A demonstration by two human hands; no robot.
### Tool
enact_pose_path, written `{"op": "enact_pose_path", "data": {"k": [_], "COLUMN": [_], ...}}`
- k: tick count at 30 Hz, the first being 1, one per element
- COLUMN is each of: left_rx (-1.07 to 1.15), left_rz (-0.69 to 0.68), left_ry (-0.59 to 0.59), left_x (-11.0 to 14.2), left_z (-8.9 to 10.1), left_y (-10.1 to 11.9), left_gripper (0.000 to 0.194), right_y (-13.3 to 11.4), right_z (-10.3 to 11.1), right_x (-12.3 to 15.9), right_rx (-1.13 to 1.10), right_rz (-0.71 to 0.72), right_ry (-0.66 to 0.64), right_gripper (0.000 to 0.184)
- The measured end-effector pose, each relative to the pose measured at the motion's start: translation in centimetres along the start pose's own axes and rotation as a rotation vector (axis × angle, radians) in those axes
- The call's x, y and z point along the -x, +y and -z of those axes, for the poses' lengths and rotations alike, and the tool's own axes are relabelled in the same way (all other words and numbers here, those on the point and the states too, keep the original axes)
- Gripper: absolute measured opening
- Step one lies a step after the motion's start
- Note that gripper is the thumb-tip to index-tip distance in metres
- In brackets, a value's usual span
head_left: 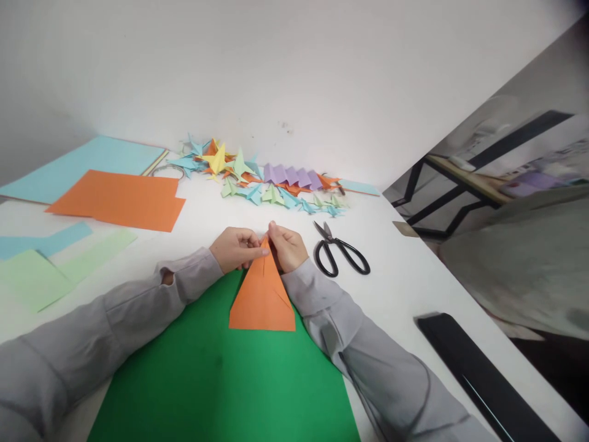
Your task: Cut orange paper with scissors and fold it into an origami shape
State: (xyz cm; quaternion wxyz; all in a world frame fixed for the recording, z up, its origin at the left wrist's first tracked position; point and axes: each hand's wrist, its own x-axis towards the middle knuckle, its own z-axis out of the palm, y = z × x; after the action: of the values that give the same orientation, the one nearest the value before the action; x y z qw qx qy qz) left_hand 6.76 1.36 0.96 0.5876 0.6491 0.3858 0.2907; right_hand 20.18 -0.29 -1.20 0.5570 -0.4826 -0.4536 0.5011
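Note:
A folded orange paper (pixel 262 301) narrows to a point at its far end and widens toward me, with creases on its face. My left hand (pixel 237 248) pinches its narrow tip from the left, the thumb lying on top. From the right, my right hand (pixel 288 245) grips the same tip between thumb and fingers. Some fingertips are hidden behind the paper. Beneath the paper's wide end lies a green sheet (pixel 221 380). Black-handled scissors (pixel 340 252) rest to the right of my right hand, blades parted slightly.
Along the wall lie several folded paper stars (pixel 218 161) and a purple pleated paper (pixel 292 176). On the left are orange sheets (pixel 119 199), a blue sheet (pixel 101 156) and green paper pieces (pixel 39 279). A long black object (pixel 483 374) lies near the right edge.

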Motion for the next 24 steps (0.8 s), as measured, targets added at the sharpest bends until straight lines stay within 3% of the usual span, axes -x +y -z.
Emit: {"op": "enact_pose_path", "data": {"k": [3,5,11,18,24], "left_rx": [0.041,0.127,0.342,0.211,0.305], "left_rz": [0.015,0.022,0.025,0.048,-0.004], "left_ry": [0.024,0.062,0.195,0.195,0.099], "left_x": [-0.1,-0.3,-0.8,-0.3,-0.6], "left_z": [0.3,0.6,0.8,0.7,1.0], "left_y": [-0.1,-0.3,-0.7,-0.1,-0.3], "left_gripper": [0.031,0.031,0.027,0.024,0.034], "right_y": [0.1,-0.1,-0.5,-0.6,-0.6], "right_z": [0.1,0.2,0.2,0.0,-0.3], "right_x": [-0.2,-0.1,0.7,1.4,1.5], "right_rx": [-0.102,-0.132,0.01,0.161,0.181], "right_rz": [-0.016,-0.05,-0.086,-0.019,0.007], "right_ry": [0.031,-0.015,-0.17,-0.26,-0.259], "right_gripper": [0.048,0.04,0.02,0.014,0.019]}}
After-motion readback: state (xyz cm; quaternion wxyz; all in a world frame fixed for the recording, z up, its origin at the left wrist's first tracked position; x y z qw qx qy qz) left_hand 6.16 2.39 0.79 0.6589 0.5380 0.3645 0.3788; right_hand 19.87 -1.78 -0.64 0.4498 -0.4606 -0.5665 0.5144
